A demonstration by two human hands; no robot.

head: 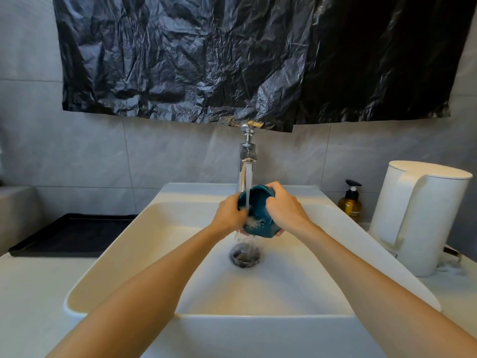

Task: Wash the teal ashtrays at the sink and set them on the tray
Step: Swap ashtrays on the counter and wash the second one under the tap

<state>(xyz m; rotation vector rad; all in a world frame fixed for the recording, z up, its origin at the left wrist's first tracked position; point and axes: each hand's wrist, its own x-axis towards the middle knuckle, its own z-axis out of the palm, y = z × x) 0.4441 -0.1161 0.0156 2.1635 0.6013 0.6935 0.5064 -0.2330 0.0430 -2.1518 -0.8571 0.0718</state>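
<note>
A teal ashtray (258, 210) is held tilted over the white sink (160, 254), under water running from the chrome tap (247, 161). My right hand (284, 210) grips its right rim, fingers curled over the top edge. My left hand (229, 215) holds its left side, thumb on the inside where the stream lands. Water spills off the ashtray toward the drain (244, 255). A black tray (69, 236) lies on the counter left of the sink; nothing shows on it.
A white kettle (418, 218) stands at the right of the sink, with an amber pump bottle (350, 202) behind it. Crumpled black plastic sheet (245, 58) hangs on the tiled wall above the tap. White counter (33, 293) runs along the left front.
</note>
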